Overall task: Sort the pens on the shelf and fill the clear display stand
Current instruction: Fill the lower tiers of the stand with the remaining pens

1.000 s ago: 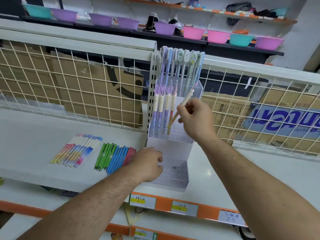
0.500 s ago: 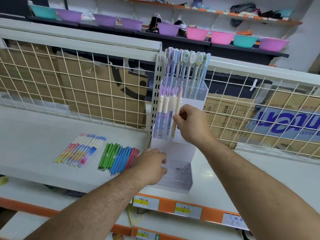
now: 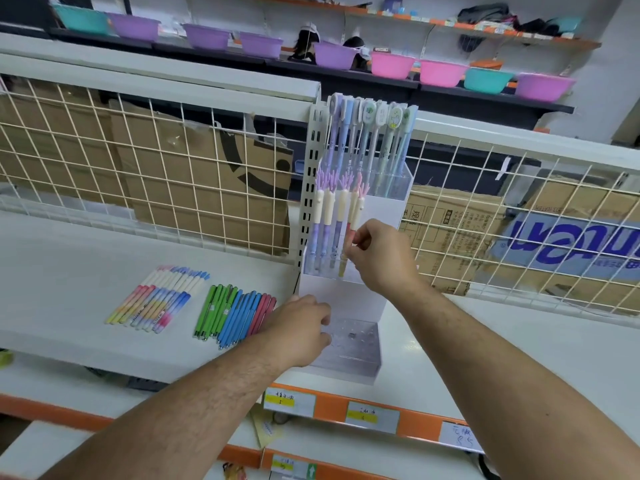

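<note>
On stand's middle tier, pink-topped pen (image 3: 349,237) stands beside purple ones, your right hand (image 3: 381,258) pinching its barrel. Your left hand (image 3: 298,327) grips lower left edge of clear display stand (image 3: 346,296), which sits on white shelf (image 3: 69,271). Left of stand, gradient pens (image 3: 156,299) and green, blue, red pens (image 3: 235,311) lie flat in two groups.

Bg: white wire grid (image 3: 149,157) w/ cardboard boxes (image 3: 194,188) behind at 10 o'clock, plastic basins (image 3: 393,65) on dark shelf (image 3: 450,95) at 12.

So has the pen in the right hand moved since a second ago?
Yes. The pen swung from tilted to upright, dropping lower into the clear display stand, middle tier.
</note>
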A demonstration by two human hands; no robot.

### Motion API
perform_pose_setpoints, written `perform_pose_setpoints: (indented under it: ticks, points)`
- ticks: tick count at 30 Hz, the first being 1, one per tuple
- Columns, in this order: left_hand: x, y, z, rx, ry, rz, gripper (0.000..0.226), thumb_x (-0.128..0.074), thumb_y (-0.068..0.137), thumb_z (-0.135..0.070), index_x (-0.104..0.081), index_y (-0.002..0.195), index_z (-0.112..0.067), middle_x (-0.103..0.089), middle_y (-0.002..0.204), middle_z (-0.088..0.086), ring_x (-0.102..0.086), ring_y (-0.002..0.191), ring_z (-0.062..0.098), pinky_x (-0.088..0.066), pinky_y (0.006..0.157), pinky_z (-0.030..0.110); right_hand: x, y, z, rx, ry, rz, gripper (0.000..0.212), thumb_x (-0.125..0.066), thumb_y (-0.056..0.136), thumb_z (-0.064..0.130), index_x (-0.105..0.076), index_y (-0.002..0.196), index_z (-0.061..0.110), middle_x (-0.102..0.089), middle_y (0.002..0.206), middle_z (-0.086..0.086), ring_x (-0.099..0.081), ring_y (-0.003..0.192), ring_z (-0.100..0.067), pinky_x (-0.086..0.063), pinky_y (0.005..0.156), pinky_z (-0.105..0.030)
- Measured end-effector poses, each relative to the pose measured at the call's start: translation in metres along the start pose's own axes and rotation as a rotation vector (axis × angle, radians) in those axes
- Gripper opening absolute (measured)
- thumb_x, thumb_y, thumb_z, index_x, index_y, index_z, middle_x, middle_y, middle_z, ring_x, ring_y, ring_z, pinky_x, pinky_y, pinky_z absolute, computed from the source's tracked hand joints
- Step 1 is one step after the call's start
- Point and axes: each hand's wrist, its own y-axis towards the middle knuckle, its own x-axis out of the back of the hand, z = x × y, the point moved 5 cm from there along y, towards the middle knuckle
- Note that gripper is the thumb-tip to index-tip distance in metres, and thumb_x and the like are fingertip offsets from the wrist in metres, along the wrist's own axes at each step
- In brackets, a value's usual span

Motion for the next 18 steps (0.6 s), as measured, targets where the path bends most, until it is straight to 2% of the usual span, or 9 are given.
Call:
perform_pose_setpoints:
  ticks: [2,5,8,14,18]
  points:
    - [0.001,-0.001,-0.002,0.005,0.009,0.011,0.03,-0.056,0.096,-0.04,-0.058,0.122,-0.024,-0.052,0.122,-0.003,-0.043,0.116,0.018,-0.044,0.093,0.034,0.0,-0.007,-0.001,-0.006,-0.004,0.017,0.008,-0.067,0.093,0.022,-0.06,0.091,0.019,-0.062,0.075,0.008,-0.058,0.065,-0.01,-0.047,0.055,-0.026]
    - [0.007,-0.001,-0.005,0.009,0.014,0.03,0.031,-0.058,0.095,-0.04,-0.06,0.121,-0.023,-0.052,0.121,-0.001,-0.045,0.117,0.019,-0.043,0.091,0.03,0.003,-0.021,-0.002,0.005,-0.046,0.063,0.009,-0.069,0.09,0.021,-0.061,0.095,0.018,-0.063,0.083,0.007,-0.061,0.077,-0.018,-0.054,0.069,-0.035]
    - [0.012,0.0,-0.004,0.041,-0.031,0.025,0.032,-0.06,0.094,-0.04,-0.06,0.121,-0.024,-0.053,0.12,-0.001,-0.049,0.113,0.018,-0.043,0.088,0.028,0.001,-0.034,-0.007,0.039,-0.173,0.126,0.011,-0.066,0.089,0.026,-0.063,0.097,0.021,-0.066,0.091,0.005,-0.062,0.085,-0.021,-0.055,0.073,-0.036]
    - [0.02,-0.011,-0.002,0.052,-0.049,-0.027,0.03,-0.058,0.095,-0.038,-0.06,0.122,-0.025,-0.052,0.118,-0.003,-0.049,0.111,0.015,-0.046,0.093,0.032,-0.006,-0.056,-0.018,0.031,-0.35,0.223,0.026,-0.061,0.09,0.036,-0.064,0.115,0.026,-0.068,0.111,0.004,-0.063,0.1,-0.024,-0.053,0.079,-0.034]
    - [0.025,-0.018,0.01,0.053,-0.047,-0.027,0.029,-0.057,0.094,-0.04,-0.06,0.119,-0.025,-0.053,0.118,-0.004,-0.047,0.114,0.015,-0.046,0.093,0.034,-0.015,-0.062,-0.02,0.013,-0.372,0.275,0.039,-0.062,0.091,0.039,-0.061,0.127,0.025,-0.066,0.123,0.001,-0.063,0.108,-0.023,-0.053,0.084,-0.033]
